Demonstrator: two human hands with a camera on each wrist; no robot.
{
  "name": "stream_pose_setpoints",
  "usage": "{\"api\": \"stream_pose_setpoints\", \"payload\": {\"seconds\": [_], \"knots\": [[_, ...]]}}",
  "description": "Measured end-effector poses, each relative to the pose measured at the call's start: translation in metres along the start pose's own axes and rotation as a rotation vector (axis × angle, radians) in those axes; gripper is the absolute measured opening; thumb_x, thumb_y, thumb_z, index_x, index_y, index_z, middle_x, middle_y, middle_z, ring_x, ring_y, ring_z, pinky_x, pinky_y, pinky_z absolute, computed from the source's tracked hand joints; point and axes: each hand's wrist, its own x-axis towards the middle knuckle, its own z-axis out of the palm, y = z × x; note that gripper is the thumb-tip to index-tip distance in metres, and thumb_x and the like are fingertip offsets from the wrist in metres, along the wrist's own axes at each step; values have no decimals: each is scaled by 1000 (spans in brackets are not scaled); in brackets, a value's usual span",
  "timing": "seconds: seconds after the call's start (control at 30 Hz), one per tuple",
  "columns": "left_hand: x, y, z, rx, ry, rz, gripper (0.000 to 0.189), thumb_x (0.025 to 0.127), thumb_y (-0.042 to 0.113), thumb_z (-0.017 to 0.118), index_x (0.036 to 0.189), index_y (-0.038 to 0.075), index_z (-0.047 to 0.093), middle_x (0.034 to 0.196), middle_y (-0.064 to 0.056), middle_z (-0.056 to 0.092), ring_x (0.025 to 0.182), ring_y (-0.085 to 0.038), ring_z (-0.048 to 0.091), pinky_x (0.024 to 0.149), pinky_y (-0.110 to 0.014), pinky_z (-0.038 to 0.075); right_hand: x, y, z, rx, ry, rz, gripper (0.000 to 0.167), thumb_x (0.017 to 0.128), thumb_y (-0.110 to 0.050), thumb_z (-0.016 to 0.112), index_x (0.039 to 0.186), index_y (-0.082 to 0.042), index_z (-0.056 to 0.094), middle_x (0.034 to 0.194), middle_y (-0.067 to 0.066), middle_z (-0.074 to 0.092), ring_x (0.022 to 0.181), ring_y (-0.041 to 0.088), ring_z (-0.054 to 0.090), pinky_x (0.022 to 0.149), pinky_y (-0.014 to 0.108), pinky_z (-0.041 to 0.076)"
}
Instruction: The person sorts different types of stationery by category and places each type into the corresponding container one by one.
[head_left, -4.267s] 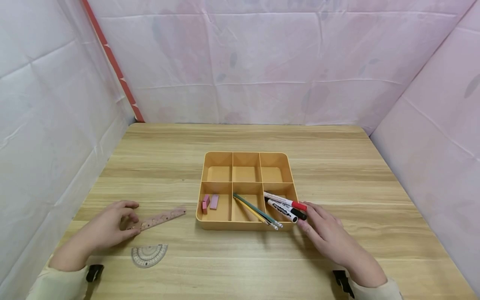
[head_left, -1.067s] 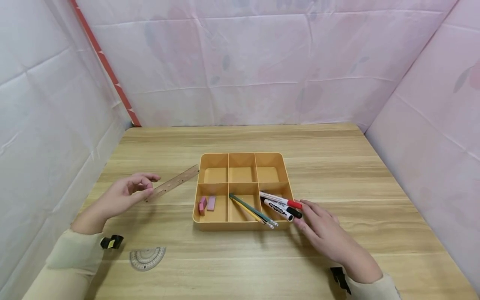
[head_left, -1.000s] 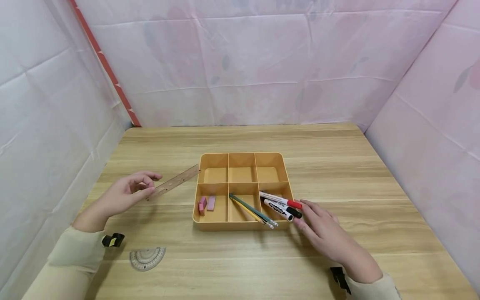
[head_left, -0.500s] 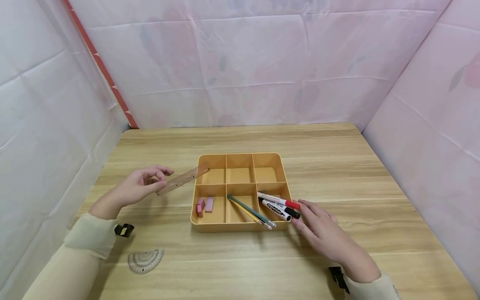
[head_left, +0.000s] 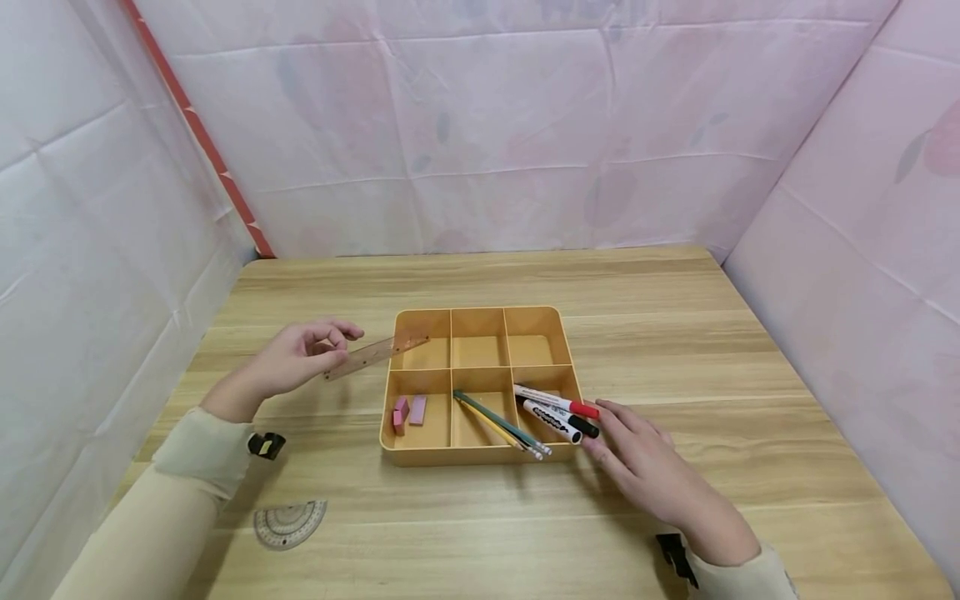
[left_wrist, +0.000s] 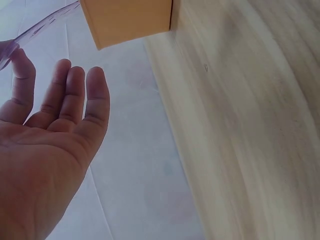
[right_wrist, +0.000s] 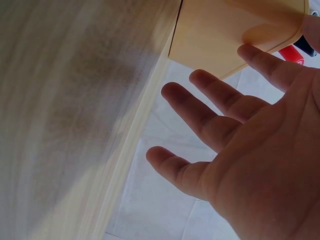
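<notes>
In the head view my left hand pinches one end of a clear pinkish ruler between thumb and index finger. The ruler's far end overlaps the back left compartment of the yellow six-compartment box. The left wrist view has the ruler edge-on at the fingertips, the other fingers loosely bent. My right hand is at the box's front right corner, fingers extended along its side wall; in the right wrist view the index fingertip is right at the box. Nothing lies in that palm.
Pink erasers lie in the front left compartment. Pencils lean out of the front middle one, and markers with red and black caps out of the front right. A clear protractor lies on the wooden table.
My left hand has picked the ruler up from the table's left side and carried it forward and right, over the box's back left compartment. The right hand has stayed by the box.
</notes>
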Motion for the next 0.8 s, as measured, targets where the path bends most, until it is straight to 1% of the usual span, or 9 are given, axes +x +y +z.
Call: {"api": "stream_pose_setpoints", "payload": {"seconds": [0.1,0.2,0.27,0.47,0.6,0.7,0.8], "knots": [[4,2,1,5,-4,3,11,100,4,66,89,2,64,134,-19,65,122,-18,60,88,-18,53,0,0,0,-3,-2,3,42,108,-39,53,145,-20,57,148,16,57,132,44,56,95,70,39],[9,4,2,11,-9,8,11,100,3,65,88,2,64,133,-22,64,126,-30,58,88,-19,53,0,0,0,-7,-6,9,42,108,-40,53,146,-20,57,148,16,57,132,44,56,95,69,39],[13,6,3,15,-11,3,12,100,4,65,88,3,64,133,-24,64,128,-34,57,88,-19,53,0,1,-1,-8,-4,9,43,108,-40,53,145,-19,57,148,16,57,131,45,56,95,69,39],[24,12,7,26,-14,-8,15,102,12,67,90,3,65,132,-20,66,128,-35,59,87,-18,53,0,1,-1,-12,6,4,42,108,-39,55,144,-17,58,148,17,57,130,45,57,94,69,40],[28,15,11,7,-23,-12,16,102,15,67,92,2,66,132,-20,65,124,-36,61,85,-21,54,0,1,-1,-13,7,2,43,108,-38,55,145,-17,58,148,17,57,130,46,57,94,68,40],[29,15,13,9,-17,-11,16,103,18,67,98,3,68,132,-18,65,121,-32,63,86,-21,55,-1,2,0,-11,3,6,43,108,-39,54,145,-17,57,148,17,57,130,46,57,94,68,40],[28,12,13,32,-9,-4,19,105,22,63,108,5,70,131,-14,66,117,-25,64,89,-22,54,-2,2,1,-7,3,8,44,108,-39,54,145,-17,57,148,16,57,130,45,56,94,67,39]]}}
